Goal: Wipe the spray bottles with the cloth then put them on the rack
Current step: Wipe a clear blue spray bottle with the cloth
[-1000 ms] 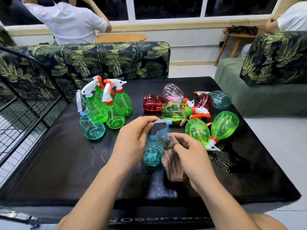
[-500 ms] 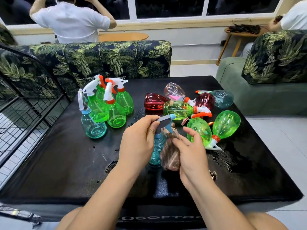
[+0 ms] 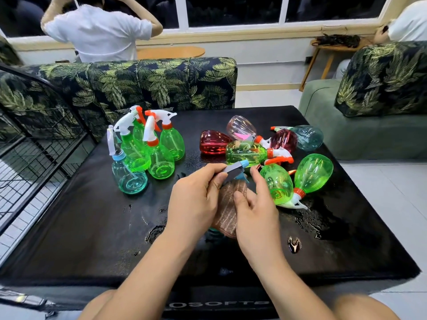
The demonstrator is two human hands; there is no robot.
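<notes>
Wrapped further round the teal spray bottle [image 3: 234,170] than a moment ago, the brown cloth [image 3: 230,204] at frame centre is clasped in the curled right hand [image 3: 256,211], while the left hand [image 3: 196,199] pinches the trigger head, likely steadying it for wiping.
</notes>
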